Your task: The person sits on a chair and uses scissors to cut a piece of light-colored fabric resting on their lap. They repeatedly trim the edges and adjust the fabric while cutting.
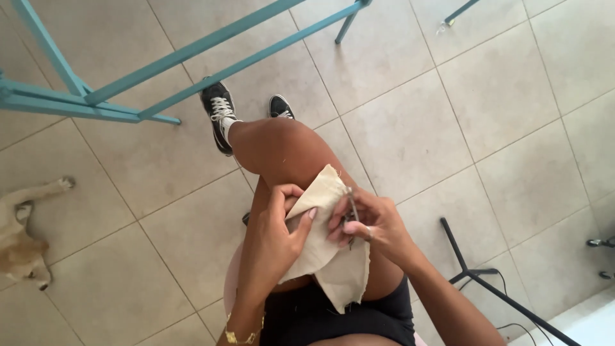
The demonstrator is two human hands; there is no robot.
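My left hand (278, 221) pinching beige woven cloth (327, 247) on my lap, thumb on top, frayed edge hanging over thigh, my right hand (368, 224) fingers closed on thin metal tool (352, 214) at the cloth's edge, matte square floor tiles (500, 96), teal metal frame (192, 51)

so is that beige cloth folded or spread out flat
Folded: the beige cloth piece bends over the left hand, doubled at its top edge, while the right hand pinches it.
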